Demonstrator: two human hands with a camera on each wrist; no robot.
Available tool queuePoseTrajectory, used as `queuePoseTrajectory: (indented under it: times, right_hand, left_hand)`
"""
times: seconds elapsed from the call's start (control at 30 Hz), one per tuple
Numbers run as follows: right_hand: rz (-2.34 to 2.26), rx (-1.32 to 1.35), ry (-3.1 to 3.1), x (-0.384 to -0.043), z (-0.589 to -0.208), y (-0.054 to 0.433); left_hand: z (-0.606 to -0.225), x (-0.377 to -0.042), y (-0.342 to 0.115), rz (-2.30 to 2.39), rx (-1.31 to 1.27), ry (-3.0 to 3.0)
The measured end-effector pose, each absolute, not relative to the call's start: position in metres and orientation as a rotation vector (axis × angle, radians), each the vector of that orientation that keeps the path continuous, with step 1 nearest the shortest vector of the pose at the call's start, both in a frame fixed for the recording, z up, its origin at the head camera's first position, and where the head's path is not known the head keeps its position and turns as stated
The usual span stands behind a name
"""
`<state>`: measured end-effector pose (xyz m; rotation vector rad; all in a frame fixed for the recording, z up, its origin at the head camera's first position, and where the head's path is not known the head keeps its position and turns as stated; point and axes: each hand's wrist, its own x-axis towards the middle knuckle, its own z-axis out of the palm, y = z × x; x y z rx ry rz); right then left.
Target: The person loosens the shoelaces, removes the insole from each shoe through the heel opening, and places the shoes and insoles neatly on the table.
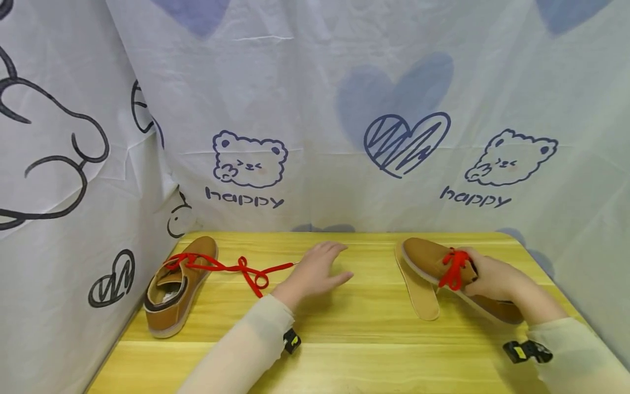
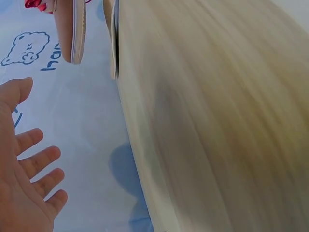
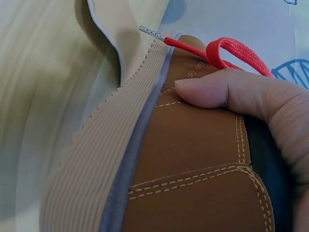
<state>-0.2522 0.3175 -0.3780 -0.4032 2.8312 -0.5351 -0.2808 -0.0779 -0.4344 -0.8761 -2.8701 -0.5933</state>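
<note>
My right hand (image 1: pixel 494 280) grips a brown shoe (image 1: pixel 423 259) by its side near the opening, thumb pressed on the upper in the right wrist view. Its red laces (image 1: pixel 455 268) are tied in a bow. The shoe is raised over a tan insole (image 1: pixel 422 295) lying on the table. My left hand (image 1: pixel 315 271) hovers over the middle of the table, fingers spread and holding nothing. Left of it, a second brown shoe (image 1: pixel 184 290) stands upright with its red lace (image 1: pixel 226 267) loose and stretched across the wood towards the left hand.
The wooden table (image 1: pixel 364 361) carries both shoes. A white cloth (image 1: pixel 315 98) printed with hearts and bears hangs behind it and along the left side. Each wrist wears a small black device, such as the left camera (image 1: pixel 292 340).
</note>
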Motion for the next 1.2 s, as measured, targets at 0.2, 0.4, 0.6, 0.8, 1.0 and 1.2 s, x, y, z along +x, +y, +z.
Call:
queuePoseTrajectory:
  times: [0.2,0.4,0.6,0.8,1.0,1.2]
  right_hand:
    - [-0.532,-0.418,2.818,-0.249,-0.375,0.307]
    - [-0.501,-0.477,2.845,-0.245,-0.373,0.303]
    - [-0.501,-0.499,2.846,-0.244,-0.374,0.29]
    - [-0.506,-0.554,2.846,-0.244,-0.372,0.274]
    - [-0.501,-0.579,2.833,-0.244,-0.372,0.263]
    - [-0.486,-0.589,2.836,-0.242,-0.375,0.25]
  left_hand:
    - [-0.433,-0.286,-0.064,-0.598,-0.906,-2.848]
    - [-0.435,-0.291,-0.043,-0.595,-0.945,-2.846]
    - [-0.437,-0.293,-0.034,-0.593,-0.947,-2.877]
    - [-0.44,-0.294,-0.034,-0.602,-0.932,-2.882]
    - [-0.439,-0.296,-0.029,-0.643,-0.927,-2.891]
    - [-0.438,-0.296,-0.023,-0.649,-0.934,-2.913]
